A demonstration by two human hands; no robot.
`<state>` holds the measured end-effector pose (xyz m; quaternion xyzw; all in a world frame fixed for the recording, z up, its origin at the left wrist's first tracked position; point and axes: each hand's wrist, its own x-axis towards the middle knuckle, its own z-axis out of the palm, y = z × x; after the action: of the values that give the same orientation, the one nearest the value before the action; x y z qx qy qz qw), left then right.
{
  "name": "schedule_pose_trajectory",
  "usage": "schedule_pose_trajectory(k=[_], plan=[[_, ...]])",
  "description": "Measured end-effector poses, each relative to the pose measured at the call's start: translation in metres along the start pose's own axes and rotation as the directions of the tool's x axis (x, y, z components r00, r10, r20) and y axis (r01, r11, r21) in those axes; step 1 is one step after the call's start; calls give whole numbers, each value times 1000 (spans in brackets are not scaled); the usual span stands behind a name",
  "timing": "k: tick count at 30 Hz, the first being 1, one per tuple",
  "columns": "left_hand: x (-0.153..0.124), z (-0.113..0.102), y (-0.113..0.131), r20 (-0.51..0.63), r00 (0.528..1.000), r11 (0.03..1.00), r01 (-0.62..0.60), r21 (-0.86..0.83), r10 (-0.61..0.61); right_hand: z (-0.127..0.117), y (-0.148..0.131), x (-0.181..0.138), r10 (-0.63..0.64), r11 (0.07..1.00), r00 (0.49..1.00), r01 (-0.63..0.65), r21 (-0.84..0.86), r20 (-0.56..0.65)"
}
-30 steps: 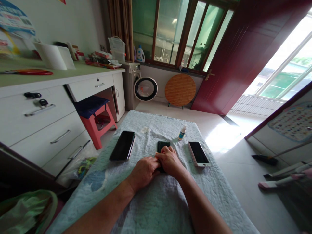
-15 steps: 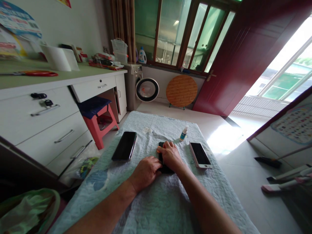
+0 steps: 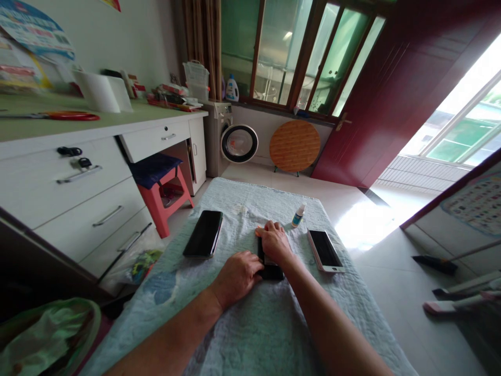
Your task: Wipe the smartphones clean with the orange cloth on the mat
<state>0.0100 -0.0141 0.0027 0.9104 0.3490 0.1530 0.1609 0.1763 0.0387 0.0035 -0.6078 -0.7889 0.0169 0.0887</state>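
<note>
Black phone [image 3: 273, 272], right hand [image 3: 275, 243] flat on top with fingers spread, left hand [image 3: 238, 274] at 9 o'clock edge, grip unclear

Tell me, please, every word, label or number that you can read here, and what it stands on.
No text here is legible.
Poster on the wall: print blurred.
Chart at the right: symbols too small.
Detergent bottle: label too small.
Spray bottle: label too small.
</note>
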Motion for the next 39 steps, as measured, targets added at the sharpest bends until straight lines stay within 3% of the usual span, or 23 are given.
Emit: schedule_pose_trajectory(k=[5,11,17,25,33,39], plan=[[-1,-1,0,4,1000,1000,7,-8,-7,-6,-4,-14,-39,999,998,37,28,41],[0,0,-1,-8,1000,999,1,-46,-2,-24,-8,-54,-126,987,987,115,108,99],[0,1,1,-21,1000,999,-7,-41,6,-23,-2,-74,-183,970,982,173,171,47],[0,-1,0,-11,1000,999,2,-36,-3,-11,12,-51,-53,986,996,64,155,-76],[0,-4,1,8,1000,1000,-13,-12,13,-4,24,-6,70,997,994,-66,43,-90],[0,-4,1,11,1000,1000,-4,0,4,3,19,1,15,999,995,-10,50,-101]])
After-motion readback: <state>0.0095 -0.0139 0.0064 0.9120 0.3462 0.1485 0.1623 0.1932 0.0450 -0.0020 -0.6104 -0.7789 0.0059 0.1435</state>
